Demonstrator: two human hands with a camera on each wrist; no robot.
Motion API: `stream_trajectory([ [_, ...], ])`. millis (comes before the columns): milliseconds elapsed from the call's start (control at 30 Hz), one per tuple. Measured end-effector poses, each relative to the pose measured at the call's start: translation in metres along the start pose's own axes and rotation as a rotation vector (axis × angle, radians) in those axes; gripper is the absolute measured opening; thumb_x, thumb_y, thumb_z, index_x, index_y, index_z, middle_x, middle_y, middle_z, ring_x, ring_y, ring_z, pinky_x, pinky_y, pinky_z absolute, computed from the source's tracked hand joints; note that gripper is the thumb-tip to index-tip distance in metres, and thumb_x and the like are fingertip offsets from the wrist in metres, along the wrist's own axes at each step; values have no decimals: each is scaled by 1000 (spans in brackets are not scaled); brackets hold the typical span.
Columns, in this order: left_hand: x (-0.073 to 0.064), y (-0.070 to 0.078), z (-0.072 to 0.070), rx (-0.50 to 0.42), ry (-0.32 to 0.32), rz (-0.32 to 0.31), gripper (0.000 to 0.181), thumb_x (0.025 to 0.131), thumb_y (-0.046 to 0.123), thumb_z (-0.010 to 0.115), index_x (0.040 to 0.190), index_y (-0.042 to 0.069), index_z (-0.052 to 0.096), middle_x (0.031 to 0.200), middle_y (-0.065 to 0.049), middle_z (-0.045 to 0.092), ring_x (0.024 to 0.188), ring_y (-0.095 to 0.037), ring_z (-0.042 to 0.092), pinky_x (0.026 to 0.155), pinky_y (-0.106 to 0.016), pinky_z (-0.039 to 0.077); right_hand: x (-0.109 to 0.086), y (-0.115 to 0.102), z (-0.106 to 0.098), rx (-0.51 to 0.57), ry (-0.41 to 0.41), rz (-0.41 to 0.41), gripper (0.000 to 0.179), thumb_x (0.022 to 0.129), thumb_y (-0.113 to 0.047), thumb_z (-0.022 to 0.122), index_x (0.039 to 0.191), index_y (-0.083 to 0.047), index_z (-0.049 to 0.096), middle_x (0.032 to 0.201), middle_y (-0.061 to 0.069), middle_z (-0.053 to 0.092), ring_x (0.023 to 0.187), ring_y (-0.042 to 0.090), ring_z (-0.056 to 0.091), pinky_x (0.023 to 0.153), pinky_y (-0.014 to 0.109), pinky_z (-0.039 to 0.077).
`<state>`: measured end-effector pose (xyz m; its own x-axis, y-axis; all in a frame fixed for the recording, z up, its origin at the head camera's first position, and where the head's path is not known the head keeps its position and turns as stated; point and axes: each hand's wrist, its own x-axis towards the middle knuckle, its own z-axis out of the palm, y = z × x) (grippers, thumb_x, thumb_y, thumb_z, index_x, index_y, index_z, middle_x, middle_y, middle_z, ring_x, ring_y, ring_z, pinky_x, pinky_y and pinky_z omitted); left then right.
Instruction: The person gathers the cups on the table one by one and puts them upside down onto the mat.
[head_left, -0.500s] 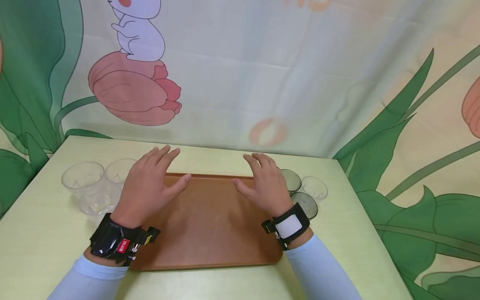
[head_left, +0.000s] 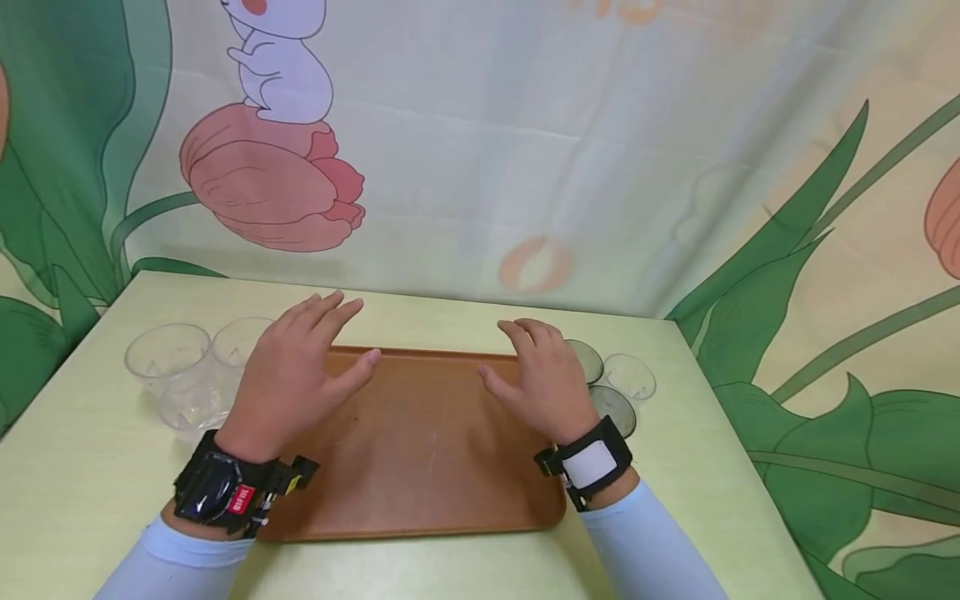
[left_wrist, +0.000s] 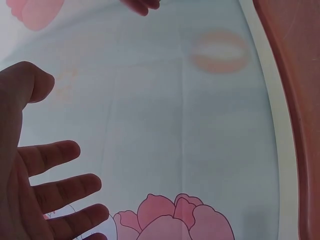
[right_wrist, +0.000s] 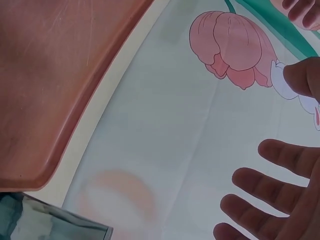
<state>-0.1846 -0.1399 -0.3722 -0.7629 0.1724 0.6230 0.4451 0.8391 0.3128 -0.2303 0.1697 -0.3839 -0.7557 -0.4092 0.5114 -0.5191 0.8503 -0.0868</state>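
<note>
Both hands hover above a brown tray that lies on the pale table. My left hand is over the tray's left part, thumb and fingers spread, holding nothing. Beyond it stand clear glasses, several grouped at the left and partly hidden by the hand. My right hand is above the tray's right part, fingers apart and nothing in them. Close to its outer side are two dark-tinted glasses and one clear glass. In the right wrist view a tinted glass shows beside the tray corner.
The pale table extends around the tray. Behind it hangs a printed curtain with a rabbit, tulips and green leaves. Each wrist wears a black strap with a small camera.
My right hand has shifted slightly right and toward me. The left hand stays almost where it was, and the tray and glasses have not moved.
</note>
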Motion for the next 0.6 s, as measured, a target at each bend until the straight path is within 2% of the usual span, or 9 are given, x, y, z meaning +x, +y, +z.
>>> stream_trajectory([
  [100,-4,1,1,-7,-7,0,64,87,44,70,139,8,58,143,-19,55,132,-43,50,107,-62,41,-5,1,-2,-8,-4,6,61,87,-49,69,134,-11,61,125,13,62,117,33,58,91,50,53],
  [300,-3,0,-1,-7,-3,12,63,87,43,71,138,7,59,141,-19,57,130,-42,52,105,-61,43,-11,8,-4,-41,-25,11,61,88,-50,67,133,-10,61,124,14,63,115,34,60,89,53,53],
  [600,0,2,1,-14,4,31,63,87,43,70,136,6,60,139,-20,59,129,-41,53,105,-59,44,-22,25,-9,-53,-58,61,62,88,-51,66,133,-8,61,123,14,64,115,34,59,95,51,51],
])
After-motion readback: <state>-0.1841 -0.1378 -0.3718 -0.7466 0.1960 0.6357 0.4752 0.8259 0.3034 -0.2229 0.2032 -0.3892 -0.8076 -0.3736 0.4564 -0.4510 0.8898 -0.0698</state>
